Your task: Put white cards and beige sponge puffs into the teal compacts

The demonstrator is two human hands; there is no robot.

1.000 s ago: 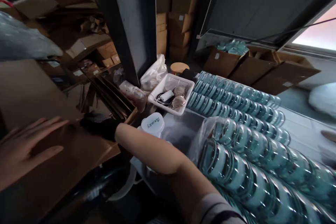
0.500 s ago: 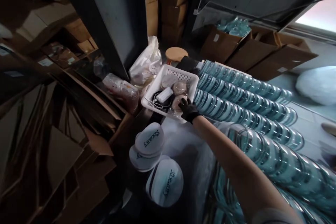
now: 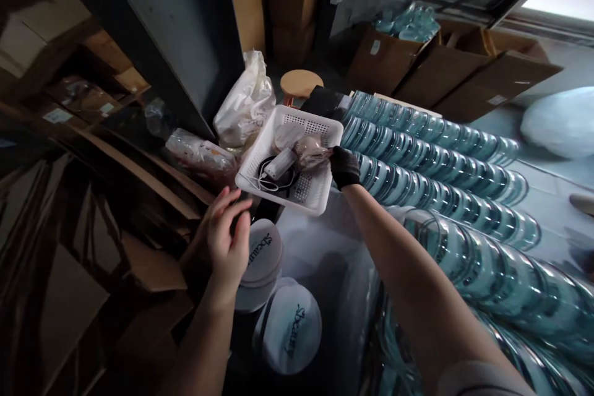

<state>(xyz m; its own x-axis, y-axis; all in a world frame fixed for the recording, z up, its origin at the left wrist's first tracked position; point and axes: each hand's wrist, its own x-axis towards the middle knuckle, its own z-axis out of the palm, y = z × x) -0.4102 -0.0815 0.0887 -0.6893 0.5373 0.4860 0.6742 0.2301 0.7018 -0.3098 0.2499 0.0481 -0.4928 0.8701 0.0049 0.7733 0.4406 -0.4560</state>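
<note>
Our right hand [image 3: 344, 167], in a black glove, pinches the near right rim of the white perforated plastic basket [image 3: 320, 193], which sits on the bench [image 3: 320, 247] beside rows of teal-tinted glass discs [image 3: 431, 161]. Inside the basket lie a small white box with a cord [image 3: 279, 164] and clear-wrapped round pieces [image 3: 310, 151]. Our bare left hand [image 3: 226, 241] is loosely spread, fingertips near the basket's front corner and touching a round white printed lid [image 3: 264, 250]. We judge the grip only half made: one hand holds, the other has not yet closed.
</note>
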